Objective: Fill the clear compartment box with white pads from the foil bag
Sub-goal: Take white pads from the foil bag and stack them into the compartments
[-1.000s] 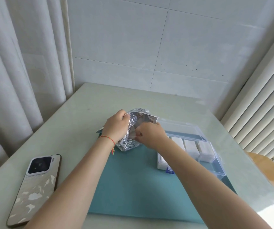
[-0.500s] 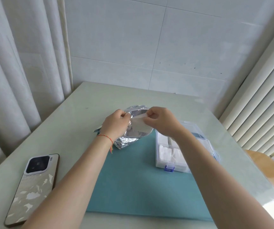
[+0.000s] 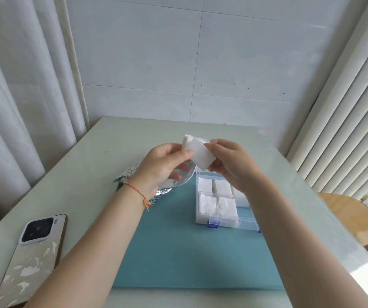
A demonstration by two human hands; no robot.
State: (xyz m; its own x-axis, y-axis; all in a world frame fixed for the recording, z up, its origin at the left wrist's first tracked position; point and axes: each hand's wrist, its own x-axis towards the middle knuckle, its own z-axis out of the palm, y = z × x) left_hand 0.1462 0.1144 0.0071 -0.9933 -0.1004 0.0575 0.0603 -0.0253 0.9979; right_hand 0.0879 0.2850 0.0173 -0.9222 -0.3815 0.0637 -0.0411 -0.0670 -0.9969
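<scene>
Both hands pinch a small stack of white pads [image 3: 198,155] in the air above the foil bag [image 3: 167,185]: left hand [image 3: 163,167] at one edge, right hand [image 3: 229,163] at the other. Square the stack, then lower it flat into a free cell of the clear compartment box [image 3: 220,205]; the right forearm probably hides that cell, since the 4 visible cells look filled.

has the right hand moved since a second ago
Yes. The right hand has lifted out of the crinkled silver foil bag, now pinching white pads above it, away from the teal mat.
</scene>
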